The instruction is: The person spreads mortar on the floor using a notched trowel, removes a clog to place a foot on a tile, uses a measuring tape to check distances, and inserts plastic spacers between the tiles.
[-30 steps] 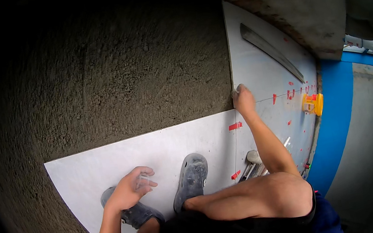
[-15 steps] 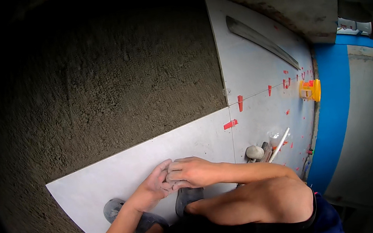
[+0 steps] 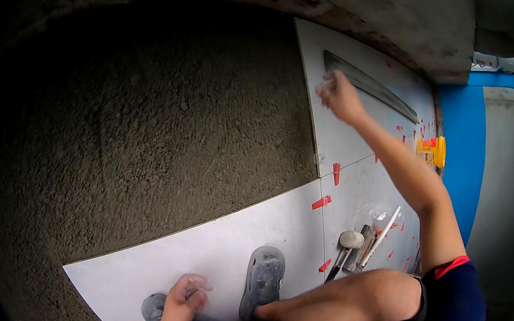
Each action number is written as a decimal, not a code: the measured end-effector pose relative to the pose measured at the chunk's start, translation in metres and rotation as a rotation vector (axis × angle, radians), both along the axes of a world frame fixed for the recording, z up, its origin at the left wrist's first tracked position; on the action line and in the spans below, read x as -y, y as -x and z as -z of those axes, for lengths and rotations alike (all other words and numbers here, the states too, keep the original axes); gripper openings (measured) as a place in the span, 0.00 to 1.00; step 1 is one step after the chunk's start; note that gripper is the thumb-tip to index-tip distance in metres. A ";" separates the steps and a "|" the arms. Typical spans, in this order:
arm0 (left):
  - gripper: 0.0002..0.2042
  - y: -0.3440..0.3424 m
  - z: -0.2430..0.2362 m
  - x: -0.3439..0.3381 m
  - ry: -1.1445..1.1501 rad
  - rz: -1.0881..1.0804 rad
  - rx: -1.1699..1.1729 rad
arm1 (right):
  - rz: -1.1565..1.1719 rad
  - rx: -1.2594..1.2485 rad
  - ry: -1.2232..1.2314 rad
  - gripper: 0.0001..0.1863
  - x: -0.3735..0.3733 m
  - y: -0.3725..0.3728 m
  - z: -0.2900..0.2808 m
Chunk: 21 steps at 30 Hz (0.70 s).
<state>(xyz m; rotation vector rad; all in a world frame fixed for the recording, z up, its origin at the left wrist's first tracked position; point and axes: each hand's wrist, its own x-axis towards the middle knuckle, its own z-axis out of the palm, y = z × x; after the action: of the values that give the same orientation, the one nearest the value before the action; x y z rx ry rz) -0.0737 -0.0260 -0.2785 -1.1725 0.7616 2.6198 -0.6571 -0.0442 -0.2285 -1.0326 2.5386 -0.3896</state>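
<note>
On the left, bare mortar bed (image 3: 157,141), rough and grey, spreading far across the floor. Near its edge lies the big white tile (image 3: 218,263), and the person is crouched right on it, both sandals (image 3: 261,280) planted. The left hand (image 3: 181,300) hovers low over that tile, fingers loosely curled, nothing in it. If weight shifts hard here, I'd judge the fresh tile could rock or sink unevenly. Red spacer clips (image 3: 321,202) mark the joints; a knock could pop one. Moving right, a rubber mallet (image 3: 346,246) and hand tools (image 3: 375,242) lie just beside the knee, easy to kick. The right hand (image 3: 339,94) reaches far over the far tile (image 3: 357,134), fingers bunched; whether it pinches anything, I cannot tell. A long stretch, so balance is the risk. A yellow tool (image 3: 434,150) sits by the blue wall (image 3: 468,158).
</note>
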 end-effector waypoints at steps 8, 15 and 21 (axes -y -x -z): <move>0.10 -0.037 -0.028 -0.021 -0.030 -0.233 0.336 | -0.203 -0.358 0.051 0.11 0.100 0.118 0.048; 0.13 -0.037 -0.038 -0.018 0.025 -0.312 0.435 | -0.408 -0.548 -0.304 0.18 0.137 0.173 0.087; 0.13 -0.035 -0.037 -0.021 0.018 -0.359 0.479 | -0.437 -0.708 0.273 0.24 0.168 0.114 0.099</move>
<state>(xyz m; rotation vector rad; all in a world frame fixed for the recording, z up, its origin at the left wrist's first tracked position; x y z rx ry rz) -0.0390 -0.0048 -0.2415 -1.9974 0.5140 2.4136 -0.7712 -0.2125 -0.3271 -2.0857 2.7498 -0.2784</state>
